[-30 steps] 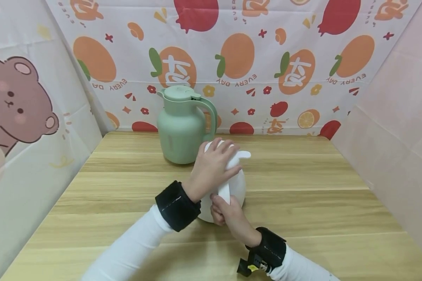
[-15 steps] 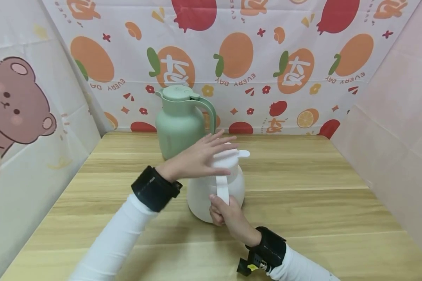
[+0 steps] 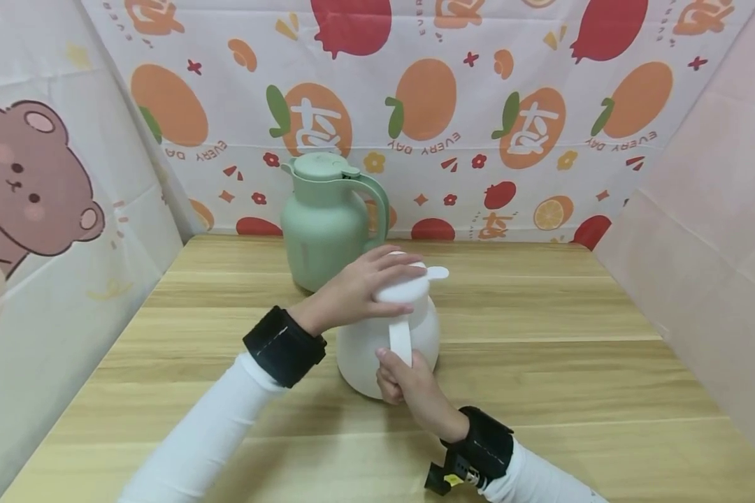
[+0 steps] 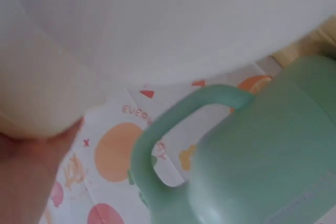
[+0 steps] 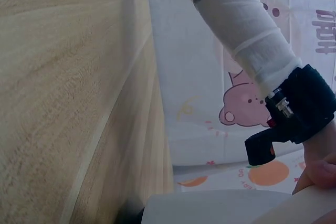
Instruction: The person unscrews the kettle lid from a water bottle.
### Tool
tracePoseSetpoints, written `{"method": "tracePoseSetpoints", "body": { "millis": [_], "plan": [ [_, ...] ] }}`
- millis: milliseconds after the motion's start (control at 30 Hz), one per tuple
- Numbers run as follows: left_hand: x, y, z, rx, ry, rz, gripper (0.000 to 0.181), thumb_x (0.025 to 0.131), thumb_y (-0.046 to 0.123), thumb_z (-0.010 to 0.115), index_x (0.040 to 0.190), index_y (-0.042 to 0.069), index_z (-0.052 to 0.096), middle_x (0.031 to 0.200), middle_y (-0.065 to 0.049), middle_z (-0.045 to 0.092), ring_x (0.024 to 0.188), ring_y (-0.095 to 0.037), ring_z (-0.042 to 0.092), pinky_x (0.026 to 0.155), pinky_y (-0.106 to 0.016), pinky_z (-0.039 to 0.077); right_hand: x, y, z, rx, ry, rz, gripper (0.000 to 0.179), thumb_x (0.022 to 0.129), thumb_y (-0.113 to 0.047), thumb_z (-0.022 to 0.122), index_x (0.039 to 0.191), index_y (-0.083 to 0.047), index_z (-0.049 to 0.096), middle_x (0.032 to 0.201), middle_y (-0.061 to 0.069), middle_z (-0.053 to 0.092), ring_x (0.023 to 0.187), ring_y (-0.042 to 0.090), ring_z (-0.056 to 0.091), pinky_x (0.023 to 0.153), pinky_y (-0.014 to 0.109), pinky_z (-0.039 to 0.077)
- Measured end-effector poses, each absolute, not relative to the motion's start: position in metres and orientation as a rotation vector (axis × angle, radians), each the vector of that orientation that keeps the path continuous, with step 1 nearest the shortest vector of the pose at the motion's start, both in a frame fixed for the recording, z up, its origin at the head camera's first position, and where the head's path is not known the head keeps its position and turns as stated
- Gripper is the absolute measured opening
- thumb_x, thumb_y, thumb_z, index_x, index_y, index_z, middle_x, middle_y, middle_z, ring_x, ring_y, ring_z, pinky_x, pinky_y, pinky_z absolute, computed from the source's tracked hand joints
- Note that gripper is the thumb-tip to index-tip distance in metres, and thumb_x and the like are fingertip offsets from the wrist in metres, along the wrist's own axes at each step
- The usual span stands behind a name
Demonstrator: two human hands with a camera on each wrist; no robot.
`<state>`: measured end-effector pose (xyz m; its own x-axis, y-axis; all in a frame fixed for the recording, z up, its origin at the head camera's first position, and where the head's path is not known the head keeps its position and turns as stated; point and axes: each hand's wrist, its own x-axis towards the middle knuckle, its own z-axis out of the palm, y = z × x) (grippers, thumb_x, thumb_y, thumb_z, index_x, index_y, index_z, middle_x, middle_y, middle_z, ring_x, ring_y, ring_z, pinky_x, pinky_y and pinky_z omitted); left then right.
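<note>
A white vacuum jug stands upright on the wooden table, its handle toward me. My right hand grips that handle low down, thumb along it. Over the jug's white lid lies my left hand, fingers across the far side and thumb on the near side, holding it. A tab sticks out to the right at the top. In the left wrist view the jug's pale body fills the top, with part of my left hand at lower left. The right wrist view shows the jug's side at the bottom.
Behind and left of the white jug stands a green jug with its own lid and handle. The wooden table ends at a fruit-print cloth at the back. Pale cloth walls close in both sides.
My left hand first covers the lid, then lifts back leftward with fingers spread, and now lies on the lid again, its wrist farther left. The right hand keeps its grip on the handle.
</note>
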<state>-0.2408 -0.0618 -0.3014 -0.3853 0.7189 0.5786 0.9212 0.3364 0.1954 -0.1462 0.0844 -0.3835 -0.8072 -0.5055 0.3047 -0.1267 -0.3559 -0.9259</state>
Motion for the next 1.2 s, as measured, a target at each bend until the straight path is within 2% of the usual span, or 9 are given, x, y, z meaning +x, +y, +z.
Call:
{"method": "tracePoseSetpoints", "body": {
  "millis": [200,467,733,867,933,1100,1200],
  "plan": [
    [-0.229,-0.049,-0.307,-1.21,-2.19,-0.584,0.05,0.077,0.033,0.074,0.119,0.01,0.061,0.123,-0.01,0.055,0.114,-0.031,0.045,0.09,-0.042,0.04,-0.146,0.084,-0.383,-0.818,1.615,-2.261,0.045,0.097,-0.016,0.041,0.057,-0.004,0.023,0.046,0.0,0.022,0.041,0.008,0.021,0.039,0.027,0.013],
    [-0.208,-0.033,-0.31,-0.88,-2.221,-0.469,0.047,0.078,0.038,0.071,0.114,0.008,0.062,0.12,-0.013,0.056,0.111,-0.036,0.045,0.088,-0.049,0.038,-0.144,0.082,-0.382,-0.804,1.588,-2.269,0.045,0.096,-0.017,0.042,0.057,-0.006,0.024,0.046,-0.002,0.023,0.041,0.008,0.021,0.039,0.026,0.013],
    [-0.203,-0.029,-0.309,-0.796,-2.289,-0.443,0.053,0.078,0.047,0.068,0.117,0.012,0.061,0.124,-0.011,0.054,0.115,-0.036,0.043,0.088,-0.049,0.039,-0.144,0.083,-0.383,-0.813,1.572,-2.269,0.045,0.097,-0.018,0.041,0.057,-0.007,0.024,0.046,0.0,0.022,0.041,0.009,0.02,0.039,0.031,0.011],
    [-0.207,-0.035,-0.305,-0.858,-2.363,-0.445,0.059,0.078,0.052,0.065,0.122,0.014,0.059,0.129,-0.011,0.051,0.123,-0.042,0.035,0.094,-0.053,0.033,-0.143,0.084,-0.382,-0.807,1.579,-2.27,0.045,0.097,-0.017,0.041,0.057,-0.007,0.025,0.046,-0.001,0.023,0.041,0.008,0.02,0.04,0.032,0.01],
    [-0.213,-0.043,-0.303,-0.969,-2.356,-0.553,0.055,0.079,0.047,0.067,0.121,0.013,0.059,0.131,-0.01,0.05,0.126,-0.042,0.031,0.098,-0.053,0.029,-0.143,0.083,-0.383,-0.803,1.58,-2.269,0.045,0.097,-0.018,0.042,0.057,-0.006,0.025,0.045,-0.003,0.024,0.041,0.008,0.021,0.04,0.033,0.01],
    [-0.23,-0.067,-0.3,-1.332,-2.331,-0.917,0.047,0.077,0.025,0.075,0.12,0.011,0.06,0.133,-0.004,0.049,0.133,-0.025,0.024,0.103,-0.046,0.024,-0.144,0.082,-0.384,-0.784,1.588,-2.273,0.046,0.096,-0.018,0.043,0.057,-0.004,0.024,0.045,-0.005,0.026,0.04,0.007,0.022,0.04,0.036,0.009],
    [-0.236,-0.076,-0.299,-1.442,-2.348,-1.017,0.05,0.077,0.023,0.075,0.123,0.012,0.059,0.135,0.0,0.047,0.133,-0.018,0.023,0.102,-0.043,0.026,-0.143,0.083,-0.384,-0.778,1.599,-2.268,0.046,0.096,-0.019,0.043,0.057,-0.003,0.023,0.045,-0.006,0.026,0.04,0.007,0.022,0.039,0.035,0.009]
  ]
}}
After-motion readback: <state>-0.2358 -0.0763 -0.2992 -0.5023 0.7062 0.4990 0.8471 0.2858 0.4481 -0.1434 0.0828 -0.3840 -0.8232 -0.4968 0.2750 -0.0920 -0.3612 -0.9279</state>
